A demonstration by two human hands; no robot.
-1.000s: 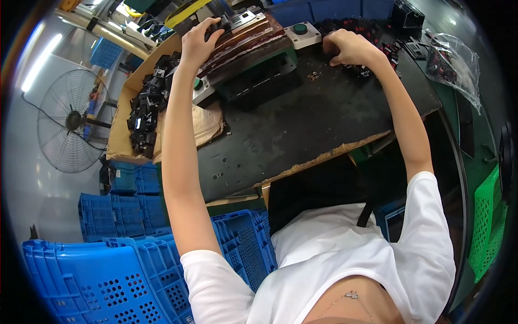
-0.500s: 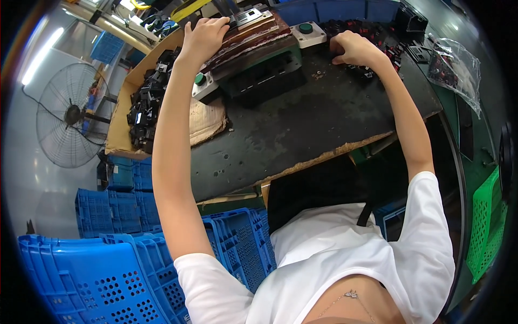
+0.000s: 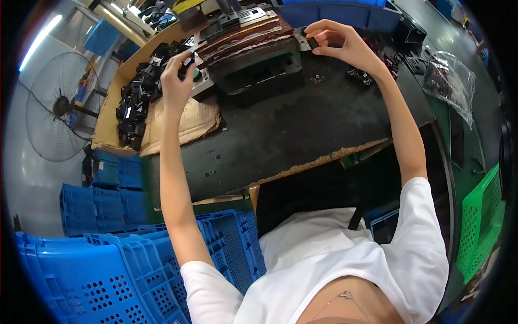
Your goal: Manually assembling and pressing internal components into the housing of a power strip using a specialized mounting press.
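My left hand (image 3: 177, 81) is beside the cardboard box, its thumb and fingers closed round a small black plastic part (image 3: 189, 60). Just right of it is a green push button on a light grey housing (image 3: 203, 85). A bench fixture (image 3: 251, 51) with brown layered plates and a dark base stands between my hands, with a metal nest (image 3: 251, 16) on top. My right hand (image 3: 348, 48) is raised at the fixture's right side, pinching a small dark part (image 3: 312, 42) between thumb and fingers. That hand mostly covers the second button housing (image 3: 304, 45).
The cardboard box (image 3: 110, 116) on the left holds several black plastic parts (image 3: 135, 108). Loose dark and red parts (image 3: 386, 56) and a clear plastic bag (image 3: 450, 81) lie right on the black bench (image 3: 302, 124). Blue crates (image 3: 81, 275), a fan (image 3: 60, 105) and a green basket (image 3: 477, 221) stand around.
My left hand has come off the fixture's top and moved left and nearer, a black part in it. My right hand has moved left from the loose parts toward the fixture, holding a dark part.
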